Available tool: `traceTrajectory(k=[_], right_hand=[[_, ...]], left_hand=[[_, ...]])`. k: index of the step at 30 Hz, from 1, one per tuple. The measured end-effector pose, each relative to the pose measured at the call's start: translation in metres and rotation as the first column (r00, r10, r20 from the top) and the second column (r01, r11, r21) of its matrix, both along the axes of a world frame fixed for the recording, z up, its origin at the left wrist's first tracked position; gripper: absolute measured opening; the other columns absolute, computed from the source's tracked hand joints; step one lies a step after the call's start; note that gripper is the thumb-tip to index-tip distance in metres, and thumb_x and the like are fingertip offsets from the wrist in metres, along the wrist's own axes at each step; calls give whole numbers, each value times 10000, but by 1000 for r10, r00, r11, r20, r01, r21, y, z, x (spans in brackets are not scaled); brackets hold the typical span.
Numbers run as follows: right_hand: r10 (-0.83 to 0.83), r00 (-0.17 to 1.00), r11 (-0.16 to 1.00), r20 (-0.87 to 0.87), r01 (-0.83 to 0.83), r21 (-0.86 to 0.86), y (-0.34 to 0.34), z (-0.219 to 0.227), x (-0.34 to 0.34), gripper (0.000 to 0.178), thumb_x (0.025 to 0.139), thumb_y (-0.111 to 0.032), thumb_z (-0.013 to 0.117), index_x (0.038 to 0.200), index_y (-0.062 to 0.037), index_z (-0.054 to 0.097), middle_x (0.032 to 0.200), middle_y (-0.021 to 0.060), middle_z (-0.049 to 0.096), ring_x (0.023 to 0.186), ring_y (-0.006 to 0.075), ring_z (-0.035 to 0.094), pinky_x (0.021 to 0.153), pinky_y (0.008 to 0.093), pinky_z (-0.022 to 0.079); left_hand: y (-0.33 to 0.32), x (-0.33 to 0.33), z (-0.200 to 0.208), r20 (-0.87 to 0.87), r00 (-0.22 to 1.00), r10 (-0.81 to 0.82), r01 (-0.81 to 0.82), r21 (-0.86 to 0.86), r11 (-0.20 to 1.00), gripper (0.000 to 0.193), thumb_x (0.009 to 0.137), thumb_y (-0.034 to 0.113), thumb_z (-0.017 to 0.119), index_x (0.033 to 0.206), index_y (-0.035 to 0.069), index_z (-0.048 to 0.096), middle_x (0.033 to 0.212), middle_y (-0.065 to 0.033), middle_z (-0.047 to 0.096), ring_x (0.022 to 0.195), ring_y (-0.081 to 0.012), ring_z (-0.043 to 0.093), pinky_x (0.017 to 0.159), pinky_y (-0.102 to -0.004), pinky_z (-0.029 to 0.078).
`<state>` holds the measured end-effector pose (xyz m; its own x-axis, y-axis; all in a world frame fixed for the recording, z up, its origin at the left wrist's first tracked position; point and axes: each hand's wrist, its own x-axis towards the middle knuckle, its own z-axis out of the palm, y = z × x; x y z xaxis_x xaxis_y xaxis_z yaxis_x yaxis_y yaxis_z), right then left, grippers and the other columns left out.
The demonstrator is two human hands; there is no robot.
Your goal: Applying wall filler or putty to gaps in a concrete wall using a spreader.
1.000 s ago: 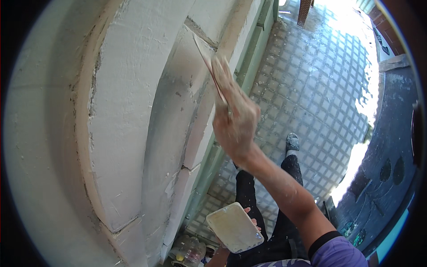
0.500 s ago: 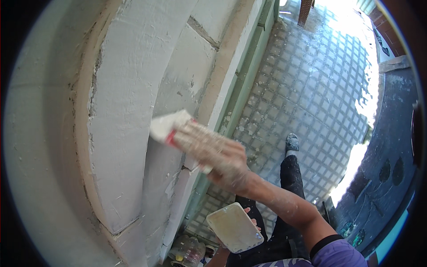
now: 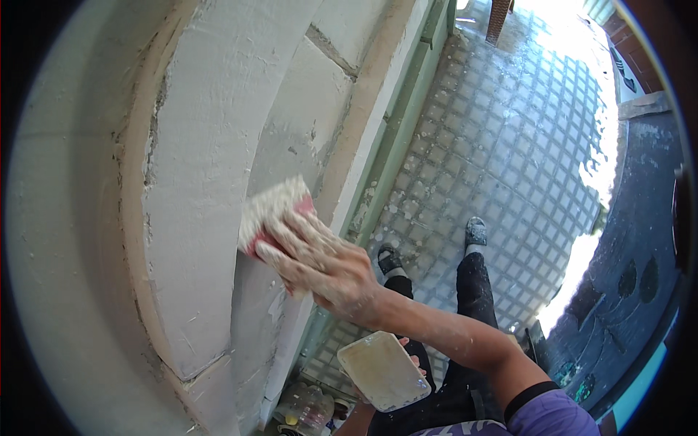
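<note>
My right hand (image 3: pixel 316 254), coated in white plaster-like smears, is closed on a flat white block with pink-red parts (image 3: pixel 280 207). Motion blurs the block, so its exact kind is unclear. It lies against or just over the grey-white plastered wall (image 3: pixel 294 131), on the recessed strip beside a raised white panel (image 3: pixel 203 145). Lower down, my left hand (image 3: pixel 416 357) grips a shallow cream rectangular tray (image 3: pixel 382 370) with rounded corners. Only some fingertips show at the tray's right edge; the rest of that hand is hidden beneath it.
A pale green ledge (image 3: pixel 392 152) runs along the wall's foot. Clear plastic bottles (image 3: pixel 309 407) stand at the lower left. Spattered square-patterned tiles (image 3: pixel 502 145) cover the floor under my sandalled feet. A dark, stained surface (image 3: pixel 632 240) lies at right, and a brown woven leg (image 3: pixel 499 22) stands at the top.
My right hand has shifted slightly left with the block, and its fingers now lie flatter over it. My left foot has come into view. The tray has barely moved.
</note>
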<state>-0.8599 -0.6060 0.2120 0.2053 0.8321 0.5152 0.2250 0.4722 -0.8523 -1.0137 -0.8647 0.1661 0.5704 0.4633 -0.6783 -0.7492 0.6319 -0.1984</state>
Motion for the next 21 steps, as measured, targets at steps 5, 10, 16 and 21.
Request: traceTrajectory(k=[5,10,16,21], right_hand=[[-228,972,969,-52,232,90,27,-30,36,486,800,67,581,1259,-86,628,1282,132,606,1243,279,547,1098,447,398],[-418,886,885,-199,447,129,113,-20,52,628,725,183,483,1270,-98,621,1281,129,607,1239,313,542,1090,444,406],[-104,993,975,-46,111,192,62,-21,12,534,778,-81,692,1301,-120,591,1392,115,516,1325,299,455,1154,463,324],[50,963,906,264,-155,393,31,-65,32,448,874,-202,651,1315,-196,568,1411,57,510,1329,244,459,1165,454,316]], left_hand=[[-1,-1,-5,45,999,-25,22,59,998,1171,681,756,641,1500,51,191,1288,-281,468,1223,-425,473,1054,-648,309],[-4,1,-8,85,996,-39,36,39,999,1107,694,756,622,1497,89,254,1204,-270,504,1158,-411,481,1036,-630,330],[4,8,8,-5,1000,-18,18,69,997,1177,651,768,662,1492,69,225,1222,-248,505,1194,-382,458,1048,-625,317],[12,6,8,27,997,-66,63,76,995,1175,636,720,722,1484,72,229,1237,-241,504,1197,-372,459,1058,-618,306]])
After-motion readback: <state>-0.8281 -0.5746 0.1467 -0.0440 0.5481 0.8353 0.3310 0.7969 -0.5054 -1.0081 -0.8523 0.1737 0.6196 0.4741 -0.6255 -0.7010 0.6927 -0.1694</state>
